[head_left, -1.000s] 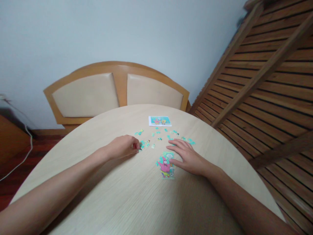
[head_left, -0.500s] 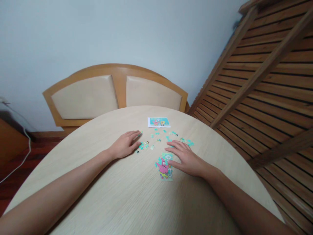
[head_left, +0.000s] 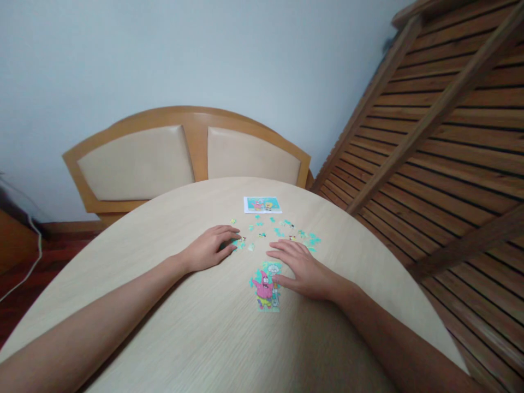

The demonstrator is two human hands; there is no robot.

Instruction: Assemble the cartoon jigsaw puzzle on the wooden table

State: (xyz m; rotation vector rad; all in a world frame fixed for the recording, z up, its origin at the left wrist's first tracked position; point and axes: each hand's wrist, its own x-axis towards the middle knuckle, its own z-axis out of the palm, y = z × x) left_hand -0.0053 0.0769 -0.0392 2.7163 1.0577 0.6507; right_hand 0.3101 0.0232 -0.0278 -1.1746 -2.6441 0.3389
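Note:
My left hand (head_left: 210, 248) rests low over the table with its fingers stretched out, their tips among small loose jigsaw pieces (head_left: 251, 247). It holds nothing that I can see, though some pieces are partly covered by the fingers. My right hand (head_left: 303, 268) is spread open; its thumb lies at the right edge of a partly joined jigsaw puzzle (head_left: 265, 289) showing a pink starfish and a pale figure beside it. Whether the thumb presses on the puzzle, I cannot tell. More teal pieces (head_left: 314, 239) lie beyond the right fingers.
Past the pieces lies a picture card (head_left: 262, 205) with the same cartoon figures on teal. All this is on a round pale wooden table (head_left: 176, 322). Behind it stands a padded wooden bench back (head_left: 200, 147) against the wall, and a slatted wooden frame (head_left: 442, 136) leans at the right.
The joined puzzle has slid slightly toward me and left, along with my right hand. My left hand has drawn back a little, uncovering a yellowish piece at the far left. The view shifted slightly.

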